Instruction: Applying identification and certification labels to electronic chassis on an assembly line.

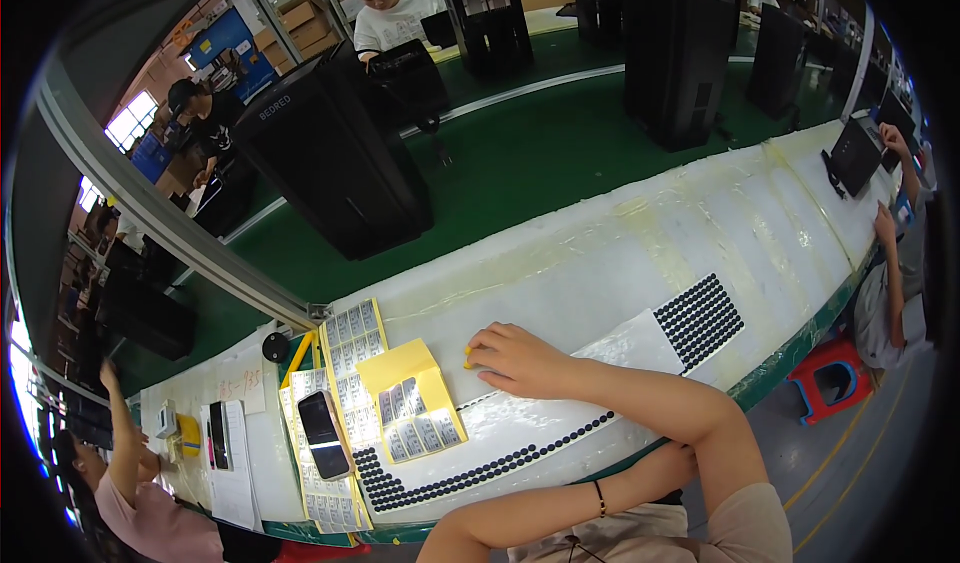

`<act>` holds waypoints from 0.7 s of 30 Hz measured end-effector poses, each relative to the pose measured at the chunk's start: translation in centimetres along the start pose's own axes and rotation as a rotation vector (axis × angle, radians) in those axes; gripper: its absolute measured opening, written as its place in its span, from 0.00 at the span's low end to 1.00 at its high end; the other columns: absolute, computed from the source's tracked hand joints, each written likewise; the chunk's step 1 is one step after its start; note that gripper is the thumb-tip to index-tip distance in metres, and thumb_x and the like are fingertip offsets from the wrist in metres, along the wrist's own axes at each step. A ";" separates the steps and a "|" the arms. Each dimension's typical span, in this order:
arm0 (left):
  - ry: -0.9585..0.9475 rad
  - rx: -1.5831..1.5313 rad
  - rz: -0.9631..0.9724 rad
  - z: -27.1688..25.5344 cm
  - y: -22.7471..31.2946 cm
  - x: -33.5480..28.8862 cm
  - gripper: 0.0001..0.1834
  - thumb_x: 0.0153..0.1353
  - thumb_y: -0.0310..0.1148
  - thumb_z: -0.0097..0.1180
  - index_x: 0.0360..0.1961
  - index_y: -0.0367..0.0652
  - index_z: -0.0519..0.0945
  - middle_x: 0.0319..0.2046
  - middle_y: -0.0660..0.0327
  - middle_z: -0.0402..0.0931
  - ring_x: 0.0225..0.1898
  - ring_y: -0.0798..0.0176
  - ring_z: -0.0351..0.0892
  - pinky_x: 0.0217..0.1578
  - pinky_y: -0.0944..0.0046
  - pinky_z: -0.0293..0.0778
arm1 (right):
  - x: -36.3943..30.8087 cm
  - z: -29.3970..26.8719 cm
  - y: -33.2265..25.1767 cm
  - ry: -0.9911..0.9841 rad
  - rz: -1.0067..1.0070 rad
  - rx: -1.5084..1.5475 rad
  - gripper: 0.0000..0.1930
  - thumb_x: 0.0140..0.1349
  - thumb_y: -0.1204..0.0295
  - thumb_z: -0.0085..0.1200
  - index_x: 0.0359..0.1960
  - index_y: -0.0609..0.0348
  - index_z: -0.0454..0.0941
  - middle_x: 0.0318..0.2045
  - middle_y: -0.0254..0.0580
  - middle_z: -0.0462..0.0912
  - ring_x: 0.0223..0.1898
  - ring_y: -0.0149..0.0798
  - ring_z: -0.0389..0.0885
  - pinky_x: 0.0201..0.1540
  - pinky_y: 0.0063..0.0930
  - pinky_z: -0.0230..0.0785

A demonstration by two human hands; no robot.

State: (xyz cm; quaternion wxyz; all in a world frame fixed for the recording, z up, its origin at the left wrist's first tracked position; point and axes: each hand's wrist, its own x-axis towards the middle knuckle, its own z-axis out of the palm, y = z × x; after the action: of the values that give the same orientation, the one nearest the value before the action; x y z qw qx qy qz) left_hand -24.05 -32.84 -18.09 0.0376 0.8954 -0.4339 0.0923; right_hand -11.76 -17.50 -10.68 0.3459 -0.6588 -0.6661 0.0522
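Note:
My right hand rests on the white-covered tabletop, fingers curled, with a small yellow bit at the fingertips that I cannot make out. Beneath that forearm lies a long white backing sheet with rows of round black pads at its right end and along its near edge. My left hand is tucked against my right elbow, its fingers hidden. Left of my right hand lies a yellow-backed label sheet with silver labels, partly peeled. It overlaps more label sheets. A phone lies on them.
A green conveyor carrying tall black cases runs beyond the table. A metal post rises at left. Co-workers sit at left, across the line, and at right. A red stool stands at right.

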 end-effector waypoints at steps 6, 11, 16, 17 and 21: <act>0.050 0.021 0.018 -0.6 -0.2 -0.1 0.13 0.51 0.35 0.50 0.37 0.48 0.82 0.41 0.64 0.79 0.47 0.61 0.72 0.53 0.57 0.63 | 0.0 0.1 0.0 0.008 -0.004 -0.004 0.10 0.59 0.70 0.54 0.42 0.56 0.74 0.47 0.42 0.72 0.51 0.45 0.68 0.55 0.37 0.62; 0.023 0.008 0.020 -0.9 -0.4 -0.1 0.13 0.52 0.35 0.50 0.37 0.48 0.83 0.41 0.65 0.79 0.48 0.61 0.72 0.54 0.57 0.62 | 0.0 0.2 0.1 0.006 -0.002 -0.006 0.10 0.58 0.70 0.54 0.42 0.56 0.74 0.47 0.42 0.71 0.51 0.45 0.68 0.54 0.37 0.62; -0.045 -0.023 0.035 -1.2 -0.4 -0.2 0.13 0.53 0.35 0.50 0.38 0.49 0.82 0.42 0.66 0.78 0.48 0.62 0.72 0.55 0.58 0.61 | -0.1 0.2 0.2 0.010 -0.006 -0.013 0.10 0.58 0.70 0.54 0.42 0.56 0.74 0.47 0.41 0.72 0.51 0.45 0.68 0.54 0.37 0.62; 0.000 0.006 0.035 -0.7 -0.4 -0.2 0.13 0.53 0.35 0.50 0.38 0.49 0.82 0.42 0.66 0.78 0.48 0.62 0.71 0.55 0.58 0.61 | 0.0 0.2 0.1 0.010 -0.007 -0.012 0.10 0.58 0.70 0.54 0.42 0.56 0.74 0.47 0.41 0.72 0.51 0.45 0.68 0.54 0.37 0.62; -0.053 -0.007 0.043 -1.4 -0.4 -0.2 0.14 0.53 0.36 0.50 0.39 0.50 0.82 0.43 0.66 0.78 0.49 0.62 0.71 0.56 0.56 0.60 | -0.1 0.1 0.2 0.007 0.002 -0.009 0.10 0.59 0.70 0.54 0.42 0.56 0.75 0.47 0.42 0.72 0.51 0.45 0.68 0.54 0.37 0.62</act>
State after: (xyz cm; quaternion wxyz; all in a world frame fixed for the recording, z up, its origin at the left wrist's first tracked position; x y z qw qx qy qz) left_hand -24.03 -32.19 -16.79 0.0272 0.8878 -0.4543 0.0678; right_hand -11.69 -17.53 -10.90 0.3453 -0.6613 -0.6643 0.0474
